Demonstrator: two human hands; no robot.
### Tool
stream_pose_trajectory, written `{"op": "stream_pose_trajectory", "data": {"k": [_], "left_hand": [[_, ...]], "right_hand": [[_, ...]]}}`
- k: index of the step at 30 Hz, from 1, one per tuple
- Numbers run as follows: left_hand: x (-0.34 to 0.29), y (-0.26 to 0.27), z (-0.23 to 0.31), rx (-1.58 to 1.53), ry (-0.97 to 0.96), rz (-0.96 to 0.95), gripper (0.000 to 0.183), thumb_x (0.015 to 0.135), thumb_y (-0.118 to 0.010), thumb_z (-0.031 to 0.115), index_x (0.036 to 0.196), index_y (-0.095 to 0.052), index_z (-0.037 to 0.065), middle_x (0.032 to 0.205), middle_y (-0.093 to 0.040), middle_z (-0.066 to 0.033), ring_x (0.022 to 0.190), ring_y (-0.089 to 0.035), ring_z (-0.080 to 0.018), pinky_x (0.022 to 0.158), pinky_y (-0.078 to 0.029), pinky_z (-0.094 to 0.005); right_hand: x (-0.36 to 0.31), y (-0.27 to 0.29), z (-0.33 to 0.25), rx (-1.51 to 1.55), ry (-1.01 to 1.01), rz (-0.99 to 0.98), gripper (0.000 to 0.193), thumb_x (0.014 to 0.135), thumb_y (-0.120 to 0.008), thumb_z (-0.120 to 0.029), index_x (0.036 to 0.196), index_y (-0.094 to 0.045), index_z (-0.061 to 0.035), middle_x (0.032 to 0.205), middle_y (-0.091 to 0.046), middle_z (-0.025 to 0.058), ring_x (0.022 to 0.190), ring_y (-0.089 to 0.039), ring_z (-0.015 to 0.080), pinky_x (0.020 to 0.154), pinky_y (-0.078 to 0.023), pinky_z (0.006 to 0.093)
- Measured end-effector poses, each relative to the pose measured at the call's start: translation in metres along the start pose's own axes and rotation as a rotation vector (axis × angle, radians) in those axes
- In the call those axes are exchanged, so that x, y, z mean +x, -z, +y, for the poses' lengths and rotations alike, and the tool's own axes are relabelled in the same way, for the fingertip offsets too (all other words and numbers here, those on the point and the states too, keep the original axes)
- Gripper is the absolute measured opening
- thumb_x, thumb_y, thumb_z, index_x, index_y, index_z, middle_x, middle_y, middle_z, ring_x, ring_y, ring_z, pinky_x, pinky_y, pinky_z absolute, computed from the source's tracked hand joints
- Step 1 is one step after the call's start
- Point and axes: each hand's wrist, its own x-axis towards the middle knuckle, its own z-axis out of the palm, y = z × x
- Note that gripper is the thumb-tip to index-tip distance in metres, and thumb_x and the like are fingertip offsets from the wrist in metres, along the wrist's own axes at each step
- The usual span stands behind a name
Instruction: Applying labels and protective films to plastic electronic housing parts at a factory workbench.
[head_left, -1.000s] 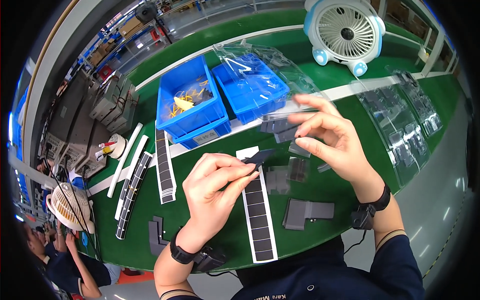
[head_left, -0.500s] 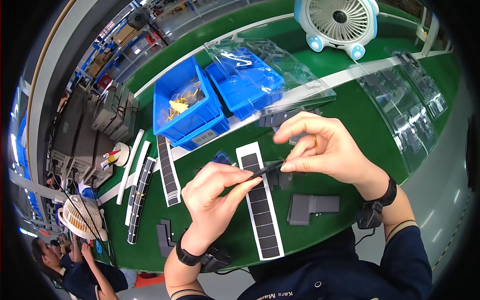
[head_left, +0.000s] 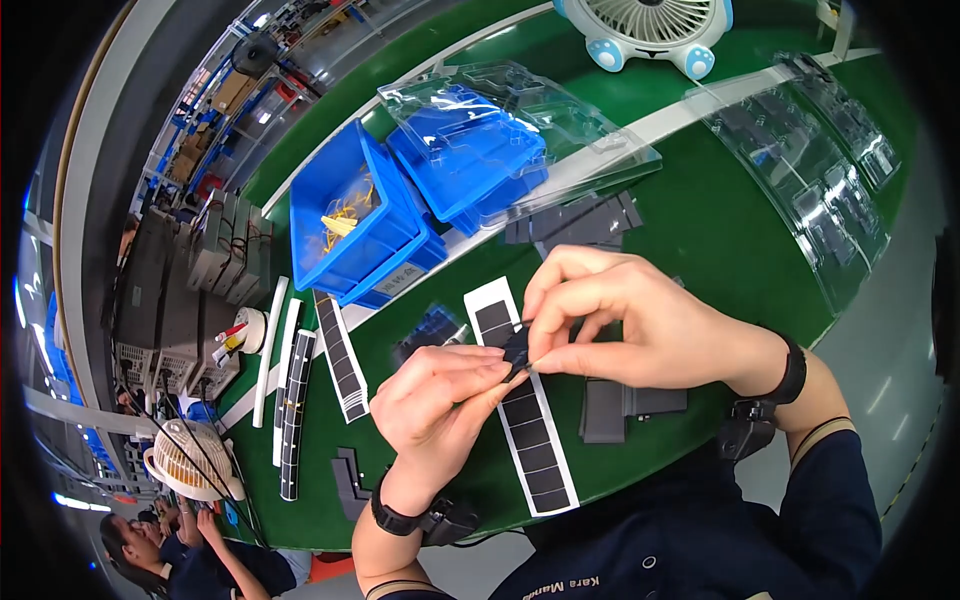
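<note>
Between the thumb and fingers of my left hand (head_left: 430, 405) is a small, flat black piece (head_left: 516, 350). My right hand (head_left: 630, 325) pinches at the right edge of the same piece, and its fingertips partly hide it. Beneath both hands lies a white backing strip (head_left: 556, 440) carrying a row of black rectangular stickers (head_left: 530, 432). Just below my right hand, dark grey flat-sided parts (head_left: 604, 412) rest on the green table. Similar grey parts (head_left: 350, 482) lie left of my left wrist, and a small dark bluish item (head_left: 432, 330) sits beyond my left hand.
Two blue bins (head_left: 318, 262) stand at the back, one holding yellow bits, the other under clear plastic trays (head_left: 600, 150). More clear trays (head_left: 800, 200) lie right. A white-and-blue fan (head_left: 655, 40) stands far back. Long strips and rolls (head_left: 295, 415) and a beige fan (head_left: 190, 460) are left.
My right hand has moved left toward my left hand, and its fingers have closed in on the black piece. The piece is now tilted more steeply. The whole view has shifted slightly.
</note>
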Motion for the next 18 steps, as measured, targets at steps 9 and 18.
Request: {"op": "stream_pose_trajectory", "data": {"k": [9, 18], "left_hand": [[0.0, -0.0014, -0.0019, -0.037, -0.064, -0.038, 0.019, 0.063, -0.079, 0.001, 0.079, -0.068, 0.001, 0.079, -0.065, -0.0097, 0.075, -0.067, -0.0235, 0.066, -0.056, -0.0288], [-0.0021, -0.0015, -0.0048, -0.077, -0.079, -0.075, 0.018, 0.065, -0.079, 0.003, 0.08, -0.069, 0.001, 0.081, -0.066, -0.0099, 0.075, -0.067, -0.0233, 0.066, -0.056, -0.0283]], "right_hand": [[-0.0029, -0.0041, -0.0029, -0.142, 0.106, -0.092, 0.01, 0.083, -0.06, -0.008, 0.08, -0.053, -0.0012, 0.088, -0.051, 0.0094, 0.072, -0.057, 0.0211, 0.064, -0.047, 0.0328], [-0.0075, -0.0025, -0.0037, -0.154, 0.075, -0.1, 0.01, 0.083, -0.06, -0.01, 0.08, -0.053, -0.0025, 0.093, -0.049, 0.0103, 0.078, -0.056, 0.0247, 0.068, -0.044, 0.0367]]}}
